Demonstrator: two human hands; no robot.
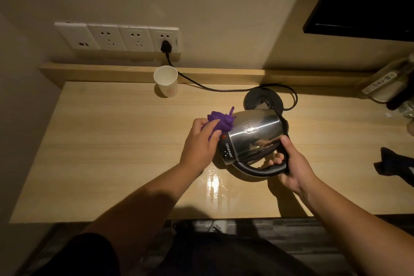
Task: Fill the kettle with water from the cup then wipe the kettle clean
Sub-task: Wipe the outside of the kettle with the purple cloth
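I see right hand (293, 168) gripping the handle of the kettle (253, 134), tipped on its side over the table (112, 152). Left hand (200, 141) pinches cloth (220, 120) against kettle's bottom. Base (263, 98) behind; cup (166, 81) upright by wall.

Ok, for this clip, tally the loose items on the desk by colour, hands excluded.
Purple: 1, cloth gripped by the left hand
Silver: 1, kettle, tilted, its handle held by the right hand
White: 1, paper cup
Black: 2, kettle base; dark fabric at the desk's right edge
Total: 5
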